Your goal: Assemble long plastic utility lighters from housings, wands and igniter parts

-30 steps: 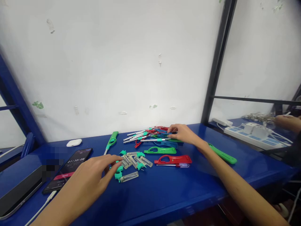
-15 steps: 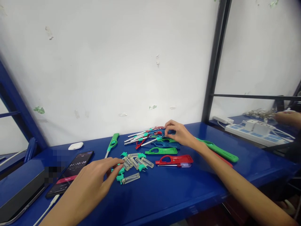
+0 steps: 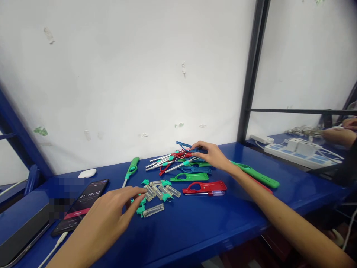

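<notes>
My right hand (image 3: 209,154) is closed on a blue lighter casing half (image 3: 183,145), raised over a pile of disassembled long-nosed lighters (image 3: 167,160) with metal tubes. My left hand (image 3: 111,208) has thumb and forefinger nearly together beside clear lighter fuel tanks (image 3: 158,192) and teal plastic parts (image 3: 167,197). What lies between its fingertips is hidden. In front of the pile lie a green casing half (image 3: 192,177), a blue casing half (image 3: 199,170) and a red casing half (image 3: 209,186). A screwdriver (image 3: 216,193) touches the red one's near edge.
A green lighter (image 3: 132,168) lies at the left back; green casing (image 3: 259,176) is by my right forearm. Left are a cabled phone (image 3: 83,204), a dark device (image 3: 25,232) and a white case (image 3: 87,173). Beyond the post, a power strip (image 3: 298,154) and another person's hand (image 3: 338,136).
My right hand has lifted a blue casing half off the pile, so its narrow end now points up and left above the metal tubes. My left hand stays by the fuel tanks.
</notes>
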Demonstrator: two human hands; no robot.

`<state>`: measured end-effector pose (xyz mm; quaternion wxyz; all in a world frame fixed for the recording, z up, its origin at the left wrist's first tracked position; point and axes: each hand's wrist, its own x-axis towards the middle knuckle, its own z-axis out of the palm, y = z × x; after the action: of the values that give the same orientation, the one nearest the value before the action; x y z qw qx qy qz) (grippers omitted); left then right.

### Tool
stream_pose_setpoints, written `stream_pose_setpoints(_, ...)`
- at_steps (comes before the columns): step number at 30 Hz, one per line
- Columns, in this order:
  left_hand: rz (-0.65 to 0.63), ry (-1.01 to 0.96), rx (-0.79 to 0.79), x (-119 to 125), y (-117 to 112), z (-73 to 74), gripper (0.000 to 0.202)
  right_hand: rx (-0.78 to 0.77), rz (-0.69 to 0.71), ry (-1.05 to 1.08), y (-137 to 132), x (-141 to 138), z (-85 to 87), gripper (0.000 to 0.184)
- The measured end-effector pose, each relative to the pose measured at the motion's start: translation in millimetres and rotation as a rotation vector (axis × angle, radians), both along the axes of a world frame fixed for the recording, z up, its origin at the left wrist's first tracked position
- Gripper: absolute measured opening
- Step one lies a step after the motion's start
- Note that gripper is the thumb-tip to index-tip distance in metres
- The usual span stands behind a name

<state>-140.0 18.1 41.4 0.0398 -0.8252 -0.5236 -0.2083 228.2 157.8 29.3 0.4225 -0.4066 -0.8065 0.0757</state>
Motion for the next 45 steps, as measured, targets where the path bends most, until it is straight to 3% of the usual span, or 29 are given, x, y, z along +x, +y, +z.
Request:
stream_pose_setpoints(11, -0.016, -0.009, 0.014, 2, 0, 0.1, 0.045, -0.221, 0.015, 0.467, 10, 7, 3.2, 0.036)
stream_pose_setpoints(19, -0.023, 0.001, 0.008, 3, 0, -0.8, 0.045, -0.278, 0.104, 0.559, 8, 10, 6.0, 0.037)
stream_pose_setpoints(23, -0.013, -0.012, 0.012, 3, 1, -0.7, 0.046, -0.378, 0.233, 0.410, -6, 8, 14.8, 0.035)
stream_pose_setpoints(29, -0.027, -0.125, -0.082, 14, -7, 3.4, 0.048, -0.679, 0.575, -0.113, -51, -20, 24.2, 0.036)
stream_pose_setpoints(33, -0.097, -0.107, -0.209, 31, -17, -1.4, 0.040, -0.702, 0.655, -0.309, -72, -41, 22.4, 0.028)
stream_pose_setpoints(36, -0.120, -0.053, -0.306, 42, -21, -9.5, 0.038, -0.592, 0.561, -0.302, -68, -43, 20.1, 0.021)
stream_pose_setpoints(40, -0.150, 0.013, -0.393, 51, -21, -17.5, 0.040, -0.399, 0.231, -0.268, -41, -25, 14.7, 0.032)
stream_pose_setpoints(42, -0.156, 0.043, -0.425, 53, -21, -19.4, 0.039, -0.363, 0.106, -0.329, -28, -14, 10.3, 0.028)
stream_pose_setpoints(45, -0.173, 0.079, -0.450, 56, -19, -21.2, 0.031, -0.355, 0.031, -0.456, -15, -2, 3.0, 0.030)
